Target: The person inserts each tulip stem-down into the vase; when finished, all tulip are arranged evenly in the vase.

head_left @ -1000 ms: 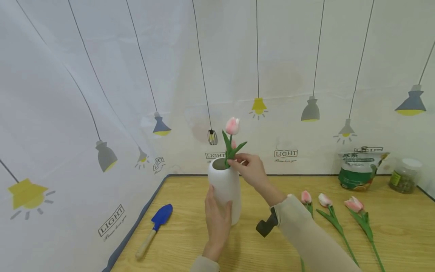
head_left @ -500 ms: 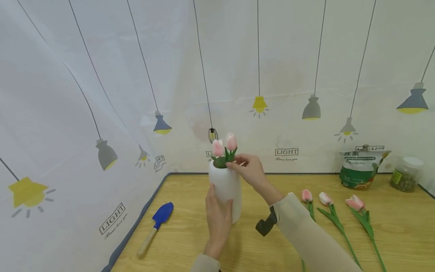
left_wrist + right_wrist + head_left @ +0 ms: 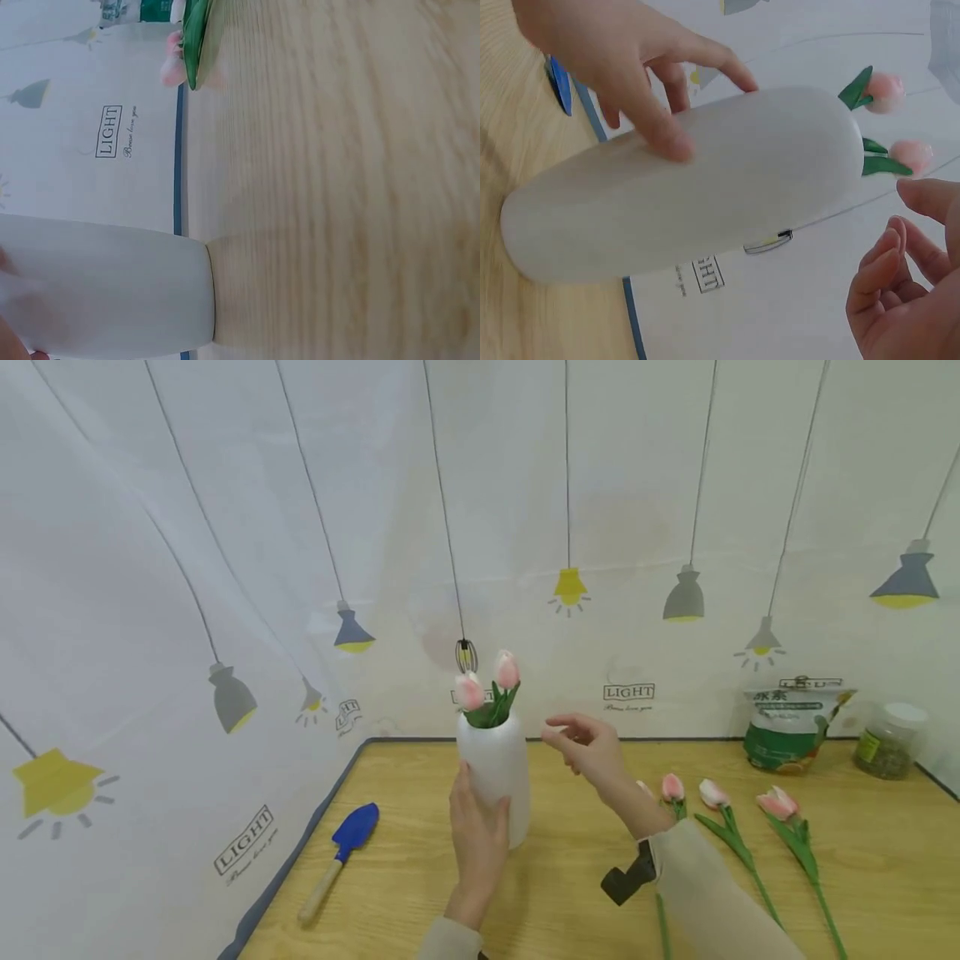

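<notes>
A tall white vase (image 3: 492, 768) stands upright on the wooden table. My left hand (image 3: 478, 847) grips its lower body, thumb and fingers spread round the sides; the right wrist view shows this hand (image 3: 607, 52) at the vase wall. Two pink-and-white tulips, a left tulip (image 3: 470, 692) and a right tulip (image 3: 507, 670), rise from the vase mouth, their stems hidden inside. To the right of the mouth hovers my right hand (image 3: 595, 754), its fingers loosely bent and holding nothing. In the right wrist view this hand (image 3: 911, 289) is close beside the tulip blooms, apart from the vase.
Several loose tulips (image 3: 780, 804) lie on the table at right, some partly behind the right forearm. A blue trowel (image 3: 356, 828) with a wooden handle lies at left. A green-and-white bag (image 3: 787, 735) and a lidded jar (image 3: 890, 743) stand at the back right, near the printed wall covering.
The second tulip has gone down into the vase, and both blooms now lean slightly left. My right hand has let go of it and drawn back right. The left hand stays on the vase.
</notes>
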`<state>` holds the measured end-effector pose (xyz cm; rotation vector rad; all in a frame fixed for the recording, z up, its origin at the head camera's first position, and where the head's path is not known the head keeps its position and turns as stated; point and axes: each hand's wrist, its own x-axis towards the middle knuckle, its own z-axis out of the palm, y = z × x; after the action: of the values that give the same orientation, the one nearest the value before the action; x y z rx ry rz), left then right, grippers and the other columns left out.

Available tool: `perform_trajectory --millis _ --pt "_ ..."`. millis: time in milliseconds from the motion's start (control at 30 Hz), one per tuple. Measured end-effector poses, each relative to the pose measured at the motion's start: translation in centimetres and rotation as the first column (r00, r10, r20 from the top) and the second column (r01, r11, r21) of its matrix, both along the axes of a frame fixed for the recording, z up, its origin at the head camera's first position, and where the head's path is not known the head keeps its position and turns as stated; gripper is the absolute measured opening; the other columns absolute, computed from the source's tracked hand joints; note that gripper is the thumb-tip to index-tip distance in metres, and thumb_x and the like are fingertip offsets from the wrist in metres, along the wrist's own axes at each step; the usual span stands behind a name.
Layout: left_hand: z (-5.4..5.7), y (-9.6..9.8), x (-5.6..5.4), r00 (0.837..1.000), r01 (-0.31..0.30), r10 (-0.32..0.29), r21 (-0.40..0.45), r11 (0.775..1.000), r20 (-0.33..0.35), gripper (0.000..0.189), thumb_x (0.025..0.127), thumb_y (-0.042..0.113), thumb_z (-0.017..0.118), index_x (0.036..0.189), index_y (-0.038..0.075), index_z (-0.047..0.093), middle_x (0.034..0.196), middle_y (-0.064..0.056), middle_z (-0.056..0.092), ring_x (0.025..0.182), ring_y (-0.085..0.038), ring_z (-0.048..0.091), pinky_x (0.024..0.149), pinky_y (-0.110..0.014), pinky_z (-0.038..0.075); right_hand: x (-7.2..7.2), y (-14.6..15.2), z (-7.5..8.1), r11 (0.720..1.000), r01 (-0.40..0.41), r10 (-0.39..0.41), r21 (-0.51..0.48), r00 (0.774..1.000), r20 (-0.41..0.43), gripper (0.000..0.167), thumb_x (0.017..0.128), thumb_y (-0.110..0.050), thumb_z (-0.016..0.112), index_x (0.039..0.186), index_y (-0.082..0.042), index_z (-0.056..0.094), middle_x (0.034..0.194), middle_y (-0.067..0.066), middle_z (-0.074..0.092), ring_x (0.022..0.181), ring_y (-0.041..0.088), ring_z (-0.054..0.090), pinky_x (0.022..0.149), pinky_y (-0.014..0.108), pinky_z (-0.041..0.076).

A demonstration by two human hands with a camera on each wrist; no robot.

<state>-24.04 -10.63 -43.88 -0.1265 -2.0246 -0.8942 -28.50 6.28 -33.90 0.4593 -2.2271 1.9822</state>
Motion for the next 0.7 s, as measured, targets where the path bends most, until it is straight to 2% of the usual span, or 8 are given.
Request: perform_trajectory --millis 167,267,367,433,533,633,700 --pt "0.2 0.1 -0.5 0.999 0.006 -0.006 -0.005 1.000 -0.031 0.075 0.079 0.016 0.065 0.139 0.006 0.021 0.129 -0.019 0.040 0.117 -0.034 0.043 0.092 -0.051 0.043 -0.5 4.4 -2.2 0.998 0.061 -0.061 0.009 0.997 0.048 0.040 0.079 -0.034 0.064 0.108 -0.006 0.059 0.063 -0.012 0.053 0.048 0.004 0.040 0.043 0.021 0.040" --pt "0.4 0.2 -0.7 0.999 0.011 -0.010 0.005 1.000 -0.044 0.075 0.079 0.015 0.065 0.139 0.005 0.022 0.129 -0.019 0.040 0.117 -0.035 0.042 0.094 -0.051 0.042 -1.0 7.0 -3.8 0.989 0.119 -0.128 0.090 0.986 0.102 0.045 0.081 -0.036 0.061 0.113 -0.005 0.057 0.064 -0.011 0.052 0.049 0.005 0.042 0.043 0.021 0.040" --pt "0.5 0.3 -0.8 0.999 0.007 -0.006 0.026 1.000 -0.036 0.076 0.078 0.014 0.066 0.139 0.007 0.022 0.129 -0.019 0.040 0.118 -0.034 0.042 0.094 -0.051 0.042 -1.2 9.1 -5.7 0.964 0.147 -0.181 0.223 0.974 0.138 0.045 0.083 -0.035 0.059 0.116 -0.003 0.055 0.071 -0.003 0.056 0.052 0.009 0.046 0.044 0.023 0.042" --pt "0.4 0.3 -0.7 1.000 -0.001 0.002 0.044 0.999 -0.027 0.076 0.077 0.014 0.067 0.139 0.008 0.023 0.129 -0.019 0.041 0.118 -0.034 0.042 0.094 -0.052 0.042 -1.2 10.3 -7.2 0.934 0.144 -0.194 0.327 0.973 0.128 0.044 0.084 -0.032 0.058 0.115 -0.001 0.055 0.079 0.006 0.060 0.055 0.014 0.050 0.047 0.025 0.044" --pt "0.2 0.3 -0.4 1.000 -0.019 0.020 0.068 0.998 -0.021 0.077 0.076 0.014 0.068 0.139 0.009 0.025 0.128 -0.018 0.042 0.117 -0.034 0.044 0.093 -0.052 0.042 -1.0 11.4 -9.3 0.863 0.132 -0.195 0.488 0.978 0.080 0.036 0.082 -0.025 0.061 0.105 0.002 0.061 0.088 0.016 0.062 0.063 0.017 0.053 0.051 0.027 0.045" --pt "0.0 0.4 -0.2 1.000 -0.017 0.019 0.076 0.997 -0.023 0.077 0.076 0.014 0.069 0.139 0.009 0.025 0.128 -0.018 0.042 0.117 -0.034 0.043 0.093 -0.052 0.042 -0.6 12.1 -11.1 0.787 0.107 -0.183 0.608 0.981 0.063 0.026 0.075 -0.019 0.067 0.089 0.003 0.066 0.084 0.015 0.064 0.066 0.019 0.055 0.052 0.026 0.045" --pt "-0.1 0.5 -0.2 1.000 -0.002 0.004 0.074 0.997 -0.027 0.076 0.076 0.014 0.068 0.139 0.009 0.025 0.129 -0.018 0.042 0.118 -0.034 0.043 0.093 -0.052 0.042 -0.4 12.4 -11.8 0.759 0.079 -0.180 0.647 0.980 0.091 0.024 0.071 -0.017 0.070 0.084 0.002 0.066 0.082 0.013 0.064 0.069 0.019 0.055 0.053 0.027 0.045"
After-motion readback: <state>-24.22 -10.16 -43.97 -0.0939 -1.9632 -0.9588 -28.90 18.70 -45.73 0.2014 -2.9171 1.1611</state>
